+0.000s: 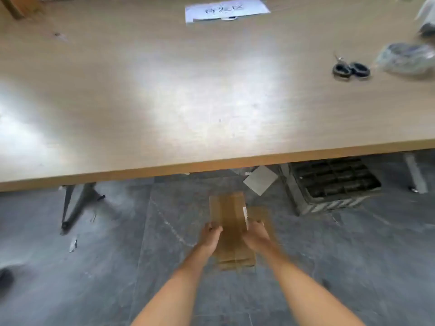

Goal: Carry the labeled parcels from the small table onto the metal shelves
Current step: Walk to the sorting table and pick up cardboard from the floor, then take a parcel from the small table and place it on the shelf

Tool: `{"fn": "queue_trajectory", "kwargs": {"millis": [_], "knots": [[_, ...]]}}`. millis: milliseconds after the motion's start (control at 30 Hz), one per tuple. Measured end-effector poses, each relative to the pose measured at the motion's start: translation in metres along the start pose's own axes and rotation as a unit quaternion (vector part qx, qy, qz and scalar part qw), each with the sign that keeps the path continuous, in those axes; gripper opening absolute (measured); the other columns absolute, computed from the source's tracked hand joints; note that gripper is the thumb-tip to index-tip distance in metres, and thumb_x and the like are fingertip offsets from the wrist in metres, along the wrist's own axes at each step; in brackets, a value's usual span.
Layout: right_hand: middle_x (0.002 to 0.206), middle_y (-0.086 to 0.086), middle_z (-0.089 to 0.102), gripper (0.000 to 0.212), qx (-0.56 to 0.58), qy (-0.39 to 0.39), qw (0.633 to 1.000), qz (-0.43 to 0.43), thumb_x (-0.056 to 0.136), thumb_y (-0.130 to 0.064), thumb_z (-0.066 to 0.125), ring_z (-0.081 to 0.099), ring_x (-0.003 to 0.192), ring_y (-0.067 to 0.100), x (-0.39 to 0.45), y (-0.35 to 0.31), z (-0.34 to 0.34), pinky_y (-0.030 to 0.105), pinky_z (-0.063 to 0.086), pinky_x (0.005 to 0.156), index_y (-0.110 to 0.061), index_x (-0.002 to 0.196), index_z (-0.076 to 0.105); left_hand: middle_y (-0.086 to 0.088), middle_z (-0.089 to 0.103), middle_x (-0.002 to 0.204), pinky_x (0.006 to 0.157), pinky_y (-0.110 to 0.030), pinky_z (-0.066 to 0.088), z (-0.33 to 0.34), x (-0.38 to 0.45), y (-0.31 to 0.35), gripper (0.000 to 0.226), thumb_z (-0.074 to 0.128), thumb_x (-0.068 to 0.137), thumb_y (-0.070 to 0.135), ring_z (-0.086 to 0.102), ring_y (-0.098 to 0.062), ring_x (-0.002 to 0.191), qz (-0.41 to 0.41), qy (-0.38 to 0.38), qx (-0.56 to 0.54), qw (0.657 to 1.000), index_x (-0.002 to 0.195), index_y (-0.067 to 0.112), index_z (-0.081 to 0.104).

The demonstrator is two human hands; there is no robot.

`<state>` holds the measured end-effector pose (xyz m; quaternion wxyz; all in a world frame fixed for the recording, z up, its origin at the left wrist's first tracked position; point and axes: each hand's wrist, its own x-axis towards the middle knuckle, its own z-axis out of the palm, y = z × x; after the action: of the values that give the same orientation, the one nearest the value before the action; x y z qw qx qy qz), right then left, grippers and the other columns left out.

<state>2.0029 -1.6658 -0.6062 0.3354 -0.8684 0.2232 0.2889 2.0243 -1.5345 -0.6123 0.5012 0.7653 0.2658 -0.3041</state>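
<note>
A wide wooden table [164, 90] fills the upper part of the view, its near edge running across the middle. Below it lies grey tiled floor [70, 278], and under the table's right side sits a dark plastic crate [329, 184]. No metal shelves are in view.

Held over the floor, just short of the table edge, is a cardboard parcel [231, 222], narrow and long, with a white label showing along its right side. It is carried between two hands: the left hand [210, 236] is clenched on the parcel's left edge, and the right hand [255, 236] grips its right side beside the label, fingers curled onto the cardboard. The picture is blurred with motion, so finer detail of the fingers cannot be told.

On the tabletop, far back, lies a white paper sign [226, 10] with handwriting. At the right are a clear plastic bag [407, 57] and a pair of scissors [350, 69].

As a judgement, this parcel is in mid-carry: lifted, not yet shelved. No other boxes show on this table, so how many remain cannot be told.
</note>
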Motion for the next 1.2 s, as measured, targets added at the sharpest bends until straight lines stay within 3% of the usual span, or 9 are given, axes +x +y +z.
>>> {"fn": "queue_trajectory", "kwargs": {"millis": [167, 300, 433, 633, 767, 900, 967, 1100, 1200], "knots": [[0.148, 0.019, 0.038, 0.051, 0.095, -0.018, 0.995, 0.026, 0.093, -0.008, 0.041, 0.033, 0.138, 0.034, -0.137, -0.026, -0.078, 0.036, 0.034, 0.111, -0.007, 0.143, 0.036, -0.016, 0.056, 0.134, 0.085, -0.037, 0.050, -0.030, -0.150, 0.053, 0.045, 0.050, 0.093, 0.025, 0.058, -0.030, 0.110, -0.024, -0.024, 0.043, 0.998, 0.135, 0.008, 0.048], [0.134, 0.015, 0.051, 0.051, 0.193, -0.022, 0.979, 0.063, 0.093, -0.020, 0.043, 0.049, 0.100, 0.026, -0.234, -0.032, -0.121, 0.030, 0.038, 0.079, -0.021, 0.143, 0.030, -0.013, 0.059, 0.129, 0.090, -0.045, 0.055, -0.047, -0.230, 0.070, 0.051, 0.053, 0.084, 0.033, 0.060, -0.031, 0.110, -0.083, -0.069, -0.002, 0.994, 0.131, 0.015, 0.050], [0.115, 0.011, 0.057, 0.035, 0.284, 0.021, 0.954, 0.100, 0.095, -0.029, 0.043, 0.052, 0.089, 0.022, -0.303, -0.034, -0.154, 0.035, 0.042, 0.074, -0.013, 0.125, 0.036, -0.009, 0.064, 0.117, 0.088, -0.050, 0.056, -0.050, -0.278, 0.088, 0.039, 0.051, 0.080, 0.033, 0.063, -0.031, 0.105, -0.061, -0.115, 0.004, 0.992, 0.116, 0.019, 0.056], [0.109, 0.006, 0.052, 0.037, 0.416, 0.163, 0.882, 0.149, 0.097, -0.038, 0.028, 0.051, 0.098, 0.024, -0.383, -0.017, -0.184, 0.035, 0.036, 0.081, -0.008, 0.115, 0.041, -0.010, 0.066, 0.106, 0.095, -0.047, 0.053, -0.046, -0.391, 0.129, 0.037, 0.031, 0.097, 0.033, 0.064, -0.032, 0.100, 0.011, -0.195, 0.010, 0.981, 0.113, 0.012, 0.055], [0.074, -0.004, 0.043, 0.036, 0.485, 0.220, 0.833, 0.153, 0.097, -0.047, 0.024, 0.046, 0.070, 0.013, -0.433, 0.006, -0.187, 0.036, 0.040, 0.100, -0.023, 0.085, 0.048, -0.011, 0.062, 0.089, 0.098, -0.046, 0.049, -0.041, -0.435, 0.127, 0.040, 0.024, 0.101, 0.041, 0.061, -0.031, 0.088, 0.036, -0.238, 0.025, 0.970, 0.111, 0.015, 0.053], [0.063, 0.001, 0.039, 0.046, 0.546, 0.297, 0.763, 0.178, 0.096, -0.048, 0.031, 0.042, 0.059, 0.016, -0.500, 0.032, -0.190, 0.027, 0.040, 0.069, -0.009, 0.077, 0.048, -0.013, 0.061, 0.103, 0.095, -0.051, 0.052, -0.018, -0.469, 0.118, 0.053, 0.019, 0.100, 0.049, 0.062, -0.032, 0.091, 0.061, -0.318, 0.049, 0.945, 0.129, 0.021, 0.052], [0.073, 0.005, 0.053, 0.043, 0.571, 0.323, 0.736, 0.169, 0.096, -0.044, 0.033, 0.049, 0.065, 0.016, -0.533, 0.050, -0.188, 0.026, 0.040, 0.063, -0.009, 0.082, 0.056, -0.011, 0.060, 0.112, 0.092, -0.053, 0.052, -0.005, -0.494, 0.113, 0.052, 0.019, 0.099, 0.051, 0.060, -0.030, 0.093, 0.077, -0.357, 0.063, 0.929, 0.126, 0.024, 0.054], [0.129, 0.006, 0.057, 0.049, 0.584, 0.385, 0.701, 0.137, 0.090, -0.050, 0.037, 0.054, 0.113, 0.021, -0.594, 0.092, -0.172, 0.037, 0.043, 0.100, -0.020, 0.123, 0.057, -0.011, 0.063, 0.120, 0.079, -0.041, 0.053, 0.024, -0.548, 0.094, 0.048, 0.027, 0.096, 0.049, 0.061, -0.028, 0.093, 0.103, -0.436, 0.112, 0.887, 0.117, 0.021, 0.060], [0.126, 0.011, 0.055, 0.020, 0.574, 0.466, 0.658, 0.145, 0.098, -0.023, 0.042, 0.050, 0.105, 0.020, -0.648, 0.113, -0.162, 0.026, 0.039, 0.084, -0.016, 0.113, 0.053, -0.009, 0.063, 0.111, 0.065, -0.032, 0.048, 0.043, -0.594, 0.074, 0.031, 0.043, 0.090, 0.036, 0.057, -0.023, 0.081, 0.148, -0.470, 0.163, 0.855, 0.112, 0.022, 0.059]]}}
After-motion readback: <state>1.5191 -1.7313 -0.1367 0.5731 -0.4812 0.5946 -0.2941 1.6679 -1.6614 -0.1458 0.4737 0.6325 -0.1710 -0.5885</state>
